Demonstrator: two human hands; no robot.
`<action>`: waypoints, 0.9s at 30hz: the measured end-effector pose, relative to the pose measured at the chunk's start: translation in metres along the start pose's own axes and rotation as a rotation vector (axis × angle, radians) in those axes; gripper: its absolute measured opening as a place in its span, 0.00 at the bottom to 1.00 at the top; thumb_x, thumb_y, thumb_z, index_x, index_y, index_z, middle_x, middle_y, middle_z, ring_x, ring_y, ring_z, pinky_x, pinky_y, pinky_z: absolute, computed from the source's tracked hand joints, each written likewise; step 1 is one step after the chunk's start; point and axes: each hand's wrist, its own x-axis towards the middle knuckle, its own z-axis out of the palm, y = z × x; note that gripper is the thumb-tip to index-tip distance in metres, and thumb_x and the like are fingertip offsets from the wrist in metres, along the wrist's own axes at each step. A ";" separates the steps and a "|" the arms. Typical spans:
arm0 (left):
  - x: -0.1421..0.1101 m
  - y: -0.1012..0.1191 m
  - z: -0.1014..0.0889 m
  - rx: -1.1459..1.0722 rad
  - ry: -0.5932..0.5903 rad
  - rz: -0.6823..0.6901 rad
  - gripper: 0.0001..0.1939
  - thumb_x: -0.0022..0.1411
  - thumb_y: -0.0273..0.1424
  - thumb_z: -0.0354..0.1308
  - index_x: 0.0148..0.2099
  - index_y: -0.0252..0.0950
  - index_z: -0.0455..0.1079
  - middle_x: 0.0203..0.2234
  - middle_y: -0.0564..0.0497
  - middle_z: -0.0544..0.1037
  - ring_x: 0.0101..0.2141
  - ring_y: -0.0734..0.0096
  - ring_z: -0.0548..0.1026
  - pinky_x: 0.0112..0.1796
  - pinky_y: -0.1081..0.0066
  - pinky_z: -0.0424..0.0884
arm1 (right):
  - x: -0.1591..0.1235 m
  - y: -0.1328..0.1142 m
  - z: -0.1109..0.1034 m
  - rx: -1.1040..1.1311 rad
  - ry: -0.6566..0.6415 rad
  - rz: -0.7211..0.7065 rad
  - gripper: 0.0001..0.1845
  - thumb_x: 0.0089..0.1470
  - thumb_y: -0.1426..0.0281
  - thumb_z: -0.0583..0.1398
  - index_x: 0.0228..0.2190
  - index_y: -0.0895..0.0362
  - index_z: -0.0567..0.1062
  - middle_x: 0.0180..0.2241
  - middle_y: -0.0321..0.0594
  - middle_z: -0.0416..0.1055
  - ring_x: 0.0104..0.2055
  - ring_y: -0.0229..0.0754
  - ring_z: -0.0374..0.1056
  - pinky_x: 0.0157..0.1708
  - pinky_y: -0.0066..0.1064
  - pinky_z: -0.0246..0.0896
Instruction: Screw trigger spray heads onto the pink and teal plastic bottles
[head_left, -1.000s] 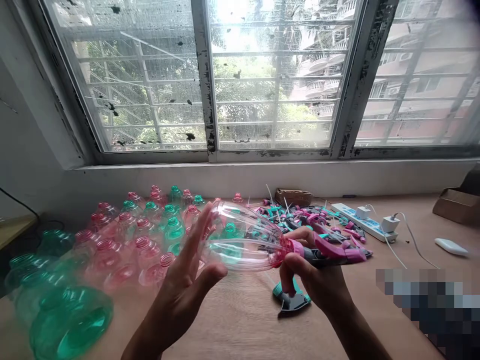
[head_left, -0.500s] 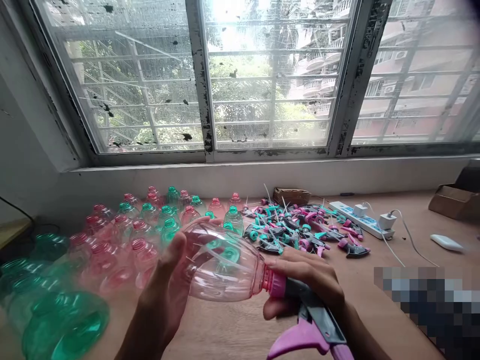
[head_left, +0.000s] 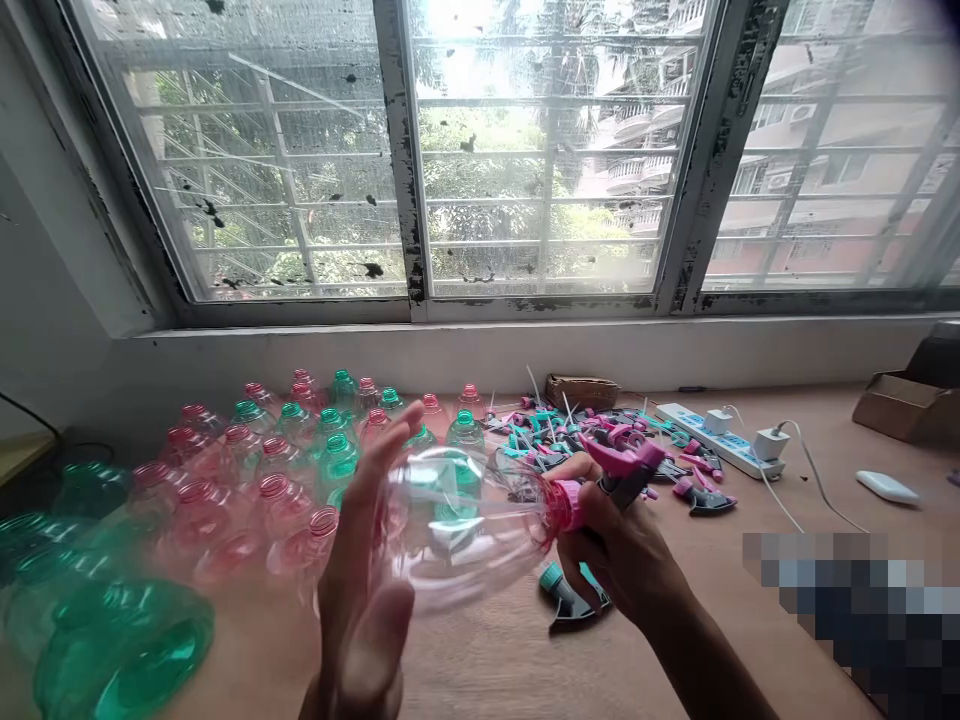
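Observation:
I hold a clear pink spray bottle (head_left: 472, 520) sideways above the wooden table (head_left: 712, 620). My left hand (head_left: 367, 570) lies against the bottle's base with its fingers stretched out. My right hand (head_left: 622, 550) is closed around the pink collar and the pink and grey trigger head (head_left: 622, 468) at the bottle's neck. A teal and grey trigger head (head_left: 570, 597) lies on the table just under my right hand.
Several empty pink and green bottles (head_left: 285, 460) stand at the left, with larger green bottles (head_left: 112, 640) lying nearer. A pile of loose trigger heads (head_left: 600, 440) sits behind. A white power strip (head_left: 720, 438), a white oblong object (head_left: 887, 487) and a cardboard box (head_left: 907, 400) are at the right.
The trigger head turned from pointing down near me to pointing up and away. My left hand went from gripping the bottle to lying open against its base.

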 end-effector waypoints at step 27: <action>-0.005 -0.025 0.006 -0.057 0.091 0.152 0.24 0.61 0.55 0.57 0.55 0.52 0.75 0.50 0.52 0.75 0.54 0.48 0.70 0.55 0.56 0.70 | -0.006 -0.007 0.014 0.074 0.222 0.048 0.16 0.58 0.58 0.66 0.26 0.53 0.69 0.13 0.20 0.55 0.15 0.29 0.41 0.15 0.23 0.37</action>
